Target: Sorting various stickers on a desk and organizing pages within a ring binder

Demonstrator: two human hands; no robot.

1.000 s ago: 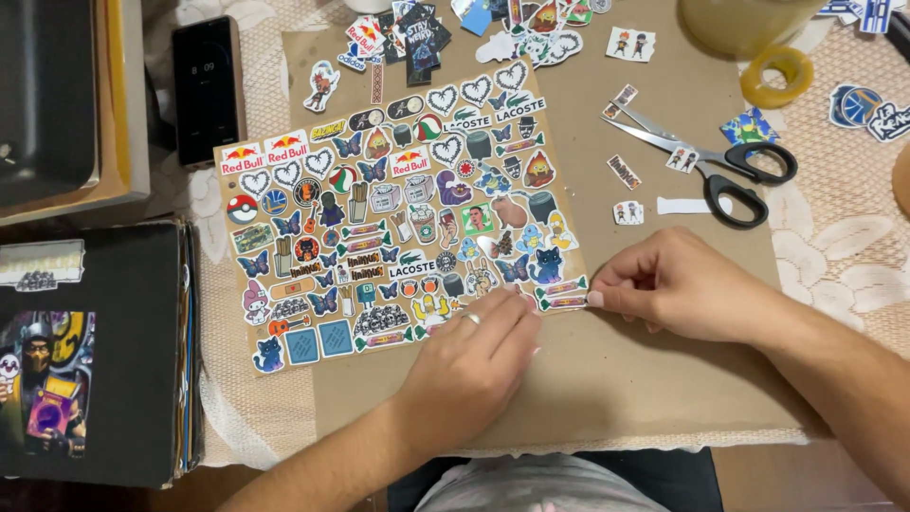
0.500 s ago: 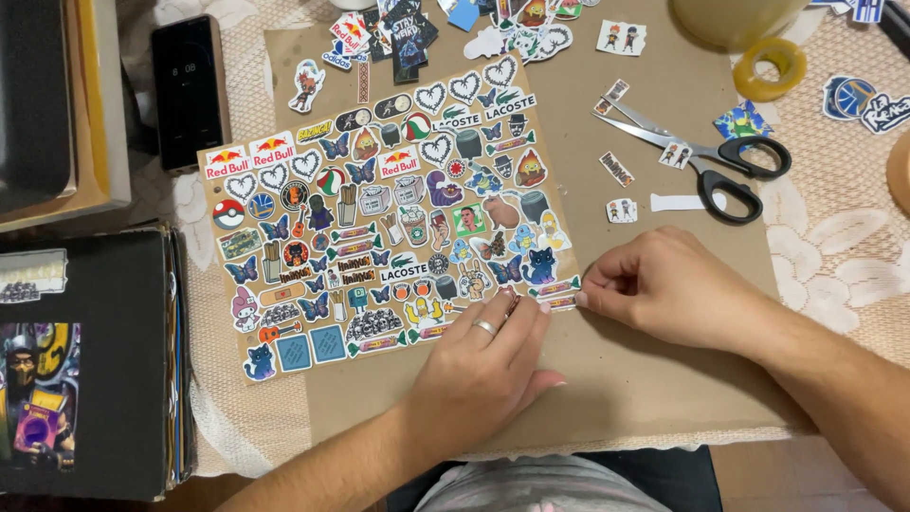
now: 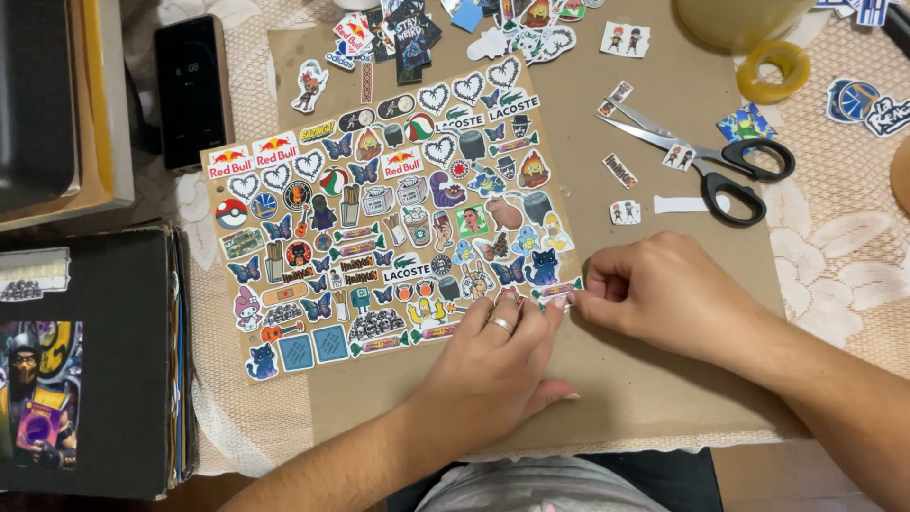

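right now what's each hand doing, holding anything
Left hand: fingers flat, pressing the sticker sheet at its lower right corner.
Right hand: fingertips pinched at that same corner; grip unclear.

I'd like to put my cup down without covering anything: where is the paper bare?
Bare brown paper lies below the sticker sheet and both hands, down to the near edge. The top, by the loose stickers, and the right, by the scissors, are crowded.

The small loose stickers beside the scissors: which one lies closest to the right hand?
The two-figure sticker just above the right hand, left of the blank white strip; the others lie farther up by the scissors.
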